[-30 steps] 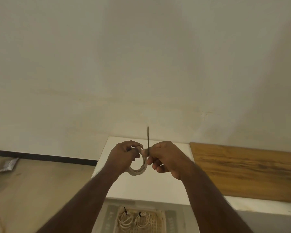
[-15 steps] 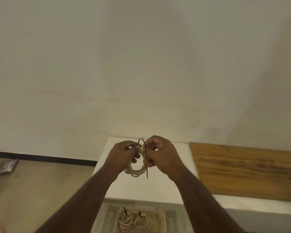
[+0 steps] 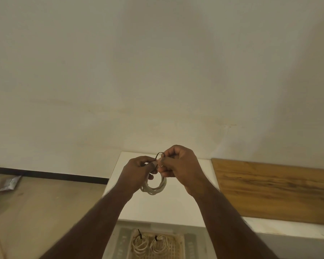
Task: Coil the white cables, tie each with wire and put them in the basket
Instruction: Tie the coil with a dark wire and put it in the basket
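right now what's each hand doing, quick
Left hand: grips the coiled white cable at its top.
Right hand: pinches the dark wire tie looped over the coil.

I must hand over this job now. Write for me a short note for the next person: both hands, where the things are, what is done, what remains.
Left hand: grips the white coil, held above the white table.
Right hand: pinches the dark wire, looped over the top of the coil.
Done: two tied coils lie in the basket below.
Left: twist the wire tight, then put this coil in the basket. No other loose cable is in view.
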